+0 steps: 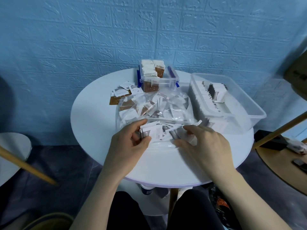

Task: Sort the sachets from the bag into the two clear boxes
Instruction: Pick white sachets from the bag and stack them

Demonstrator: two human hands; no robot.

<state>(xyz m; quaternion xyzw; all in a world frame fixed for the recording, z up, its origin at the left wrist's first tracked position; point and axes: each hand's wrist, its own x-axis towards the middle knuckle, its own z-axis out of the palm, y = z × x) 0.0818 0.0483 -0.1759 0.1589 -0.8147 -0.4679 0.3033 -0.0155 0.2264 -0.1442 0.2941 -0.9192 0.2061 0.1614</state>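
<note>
A clear plastic bag (176, 105) full of white and brown sachets lies in the middle of the round white table (93, 130). At its near open end my left hand (131, 143) grips a small stack of white sachets (149, 131). My right hand (206, 143) reaches into the bag mouth, fingers curled among loose white sachets (171, 130). A small clear box (167, 80) with blue clips holds brown and white sachets at the back. A larger clear box (245, 103) at the right holds rows of white sachets.
Loose brown and white sachets (123, 92) lie on the table left of the small box. Wooden chair legs (28, 166) flank the table on both sides. A round wooden table (282, 161) with small items stands at the right. A blue brick-patterned wall is behind.
</note>
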